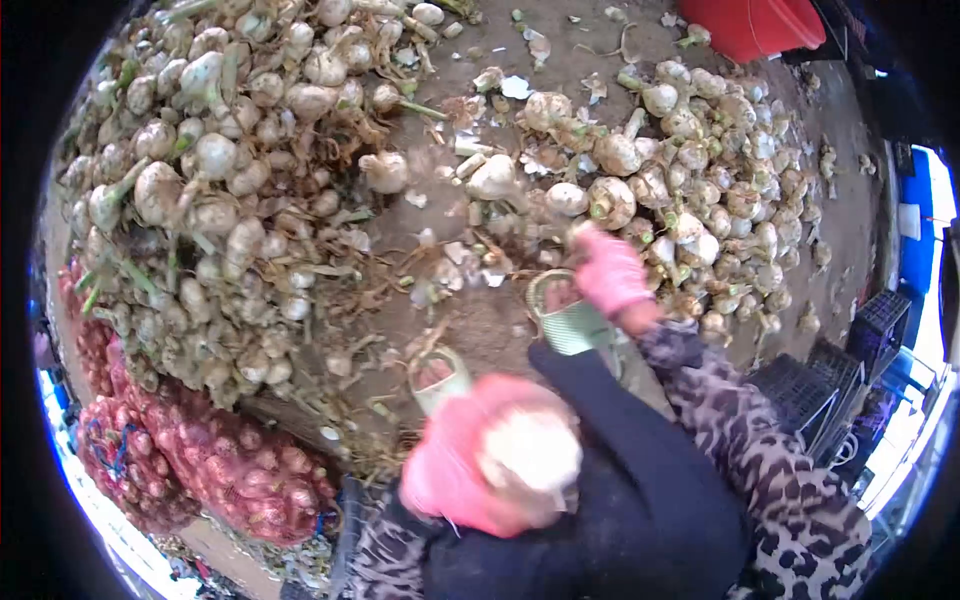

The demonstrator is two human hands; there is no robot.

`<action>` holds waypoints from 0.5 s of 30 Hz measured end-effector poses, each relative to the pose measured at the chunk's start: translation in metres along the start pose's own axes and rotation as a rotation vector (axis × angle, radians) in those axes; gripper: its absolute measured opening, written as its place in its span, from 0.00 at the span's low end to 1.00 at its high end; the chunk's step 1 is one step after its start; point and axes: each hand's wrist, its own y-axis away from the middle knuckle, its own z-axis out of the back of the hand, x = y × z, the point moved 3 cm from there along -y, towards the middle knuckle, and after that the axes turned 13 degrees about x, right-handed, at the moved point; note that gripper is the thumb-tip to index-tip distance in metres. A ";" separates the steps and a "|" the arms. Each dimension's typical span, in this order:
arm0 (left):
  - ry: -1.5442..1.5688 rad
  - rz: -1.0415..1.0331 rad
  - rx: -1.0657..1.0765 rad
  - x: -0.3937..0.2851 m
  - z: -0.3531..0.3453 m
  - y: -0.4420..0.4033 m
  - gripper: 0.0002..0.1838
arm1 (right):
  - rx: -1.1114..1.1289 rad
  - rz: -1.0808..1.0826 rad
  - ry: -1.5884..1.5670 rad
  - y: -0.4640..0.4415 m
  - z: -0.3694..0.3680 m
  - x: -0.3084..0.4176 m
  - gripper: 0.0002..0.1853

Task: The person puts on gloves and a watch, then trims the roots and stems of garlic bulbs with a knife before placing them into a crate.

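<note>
My left hand point(452, 462), in a pink glove, holds a large pale garlic bulb point(532, 450) close to my lap; the bulb is blurred by motion. My right hand point(610, 272), also gloved in pink, reaches to the near edge of the right-hand garlic heap point(690, 170). Its fingers are drawn together, with a small pale tip showing at their end that I cannot identify. Next to that hand lie a brownish garlic bulb point(611, 203) and a whiter bulb point(567, 199). A green sandal point(565, 318) is just below it.
A larger heap of garlic with stalks point(215, 215) spreads over the left. Red mesh sacks of bulbs point(235, 462) lie at lower left. A red tub point(755, 28) stands at the top right, and dark plastic crates point(800, 390) at the right. Peelings and cut stalks litter the ground.
</note>
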 end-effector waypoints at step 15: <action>-0.483 -0.326 0.086 -0.012 0.034 -0.007 0.25 | 0.472 0.647 -0.416 0.057 -0.021 0.073 0.20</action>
